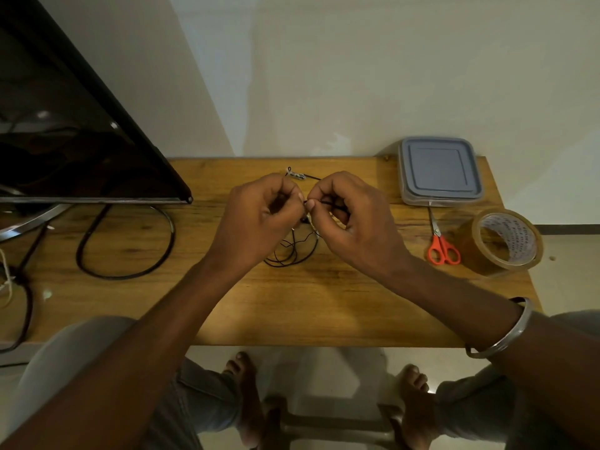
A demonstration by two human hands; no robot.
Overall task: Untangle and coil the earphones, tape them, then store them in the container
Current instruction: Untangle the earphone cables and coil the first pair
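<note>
Closest to you, both forearms reach out over the wooden table (324,303), with a metal bangle (506,332) on your right one. Your left hand (259,222) and right hand (350,222) are curled up and meeting fingertip to fingertip, each pinching the thin black earphones (292,251) cable right where the thumbs touch. Below and just behind your hands the rest of the cable hangs down and lies in loose, messy loops on the table. Just past your knuckles there's a small light bit of the cable, maybe the plug or an earbud, too small to tell tbh.

Off to the right of your right hand, orange-handled scissors (441,245) lie flat, blades pointing away from you, and a roll of brown tape (506,241) stands just beside them, further right. Beyond the scissors sits the container (440,170), grey lid on. Way left of your left hand, a thick black cord (126,248) loops under a dark monitor (74,134).
</note>
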